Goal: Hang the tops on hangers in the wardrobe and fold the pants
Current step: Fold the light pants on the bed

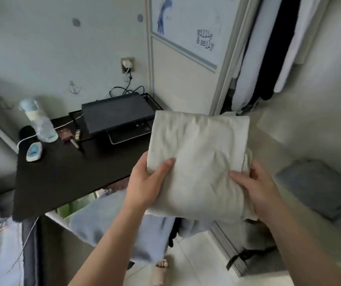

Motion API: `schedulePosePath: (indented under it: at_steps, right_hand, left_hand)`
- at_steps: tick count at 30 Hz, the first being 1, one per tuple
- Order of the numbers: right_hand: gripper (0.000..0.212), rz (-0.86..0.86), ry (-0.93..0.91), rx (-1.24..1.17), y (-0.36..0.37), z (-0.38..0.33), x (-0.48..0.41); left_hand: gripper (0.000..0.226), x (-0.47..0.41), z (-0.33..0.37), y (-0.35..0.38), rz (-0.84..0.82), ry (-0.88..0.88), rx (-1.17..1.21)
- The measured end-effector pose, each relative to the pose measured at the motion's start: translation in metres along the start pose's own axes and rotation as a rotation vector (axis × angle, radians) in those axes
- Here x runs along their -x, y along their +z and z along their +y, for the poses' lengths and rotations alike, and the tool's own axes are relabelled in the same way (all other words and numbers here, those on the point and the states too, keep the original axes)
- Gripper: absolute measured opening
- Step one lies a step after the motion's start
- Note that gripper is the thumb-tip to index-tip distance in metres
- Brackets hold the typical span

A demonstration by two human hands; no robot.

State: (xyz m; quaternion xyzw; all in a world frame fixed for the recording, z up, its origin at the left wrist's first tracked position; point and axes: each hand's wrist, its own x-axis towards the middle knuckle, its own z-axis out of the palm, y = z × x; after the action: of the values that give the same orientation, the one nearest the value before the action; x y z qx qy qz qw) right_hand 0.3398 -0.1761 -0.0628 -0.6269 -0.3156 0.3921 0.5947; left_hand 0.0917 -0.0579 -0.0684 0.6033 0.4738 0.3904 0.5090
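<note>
**A:** Starting on the left: the dark table with a bottle and a black box on it; a blue garment hangs below its near edge, under the forearm.

**B:** And here's the left hand, thumb pressed on top and fingers tucked beneath, gripping the near left corner of the folded pants; the bundle is held in mid-air, between the table and the wardrobe.

**A:** The fold looks done to me, a neat rectangle; the job now is to set it down without spoiling it.

**B:** Agreed; keep it level, both thumbs flat on top so the layers don't slide.

**A:** The right hand grips the right edge the same way, thumb over and fingers under; that's where I'd worry, since loose layers bunch out just beside it.

**B:** Tuck those in first, I'd say; then lower it flat, far edge down before the near one.

**A:** On the far right, hanging clothes fill the open wardrobe; where a shelf sits, I cannot tell.
</note>
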Motion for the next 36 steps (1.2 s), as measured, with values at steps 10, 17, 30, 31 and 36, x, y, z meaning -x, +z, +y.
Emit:
schedulePosePath:
  at_steps: [10,17,30,31,36]
  right_hand:
    - [0.051,0.602,0.081,-0.02,-0.097,0.012,-0.02]
    - [0.051,0.854,0.137,-0.095,-0.173,0.034,-0.011]
    - [0.044,0.983,0.258,-0.061,-0.269,0.083,-0.131]
    - [0.046,1.008,0.274,-0.074,-0.273,0.086,-0.136]
    - [0.044,1.183,0.308,-0.052,-0.307,0.112,-0.163]
  left_hand:
    - [0.039,-0.121,0.008,0.173,-0.474,-0.049,-0.091]
    - [0.037,-0.133,-0.005,0.303,-0.719,-0.1,-0.159]
    - [0.03,-0.187,-0.043,0.451,-0.688,-0.153,-0.248]
    - [0.028,-0.19,-0.046,0.459,-0.704,-0.15,-0.257]
    - [0.019,-0.211,-0.072,0.519,-0.821,-0.136,-0.228]
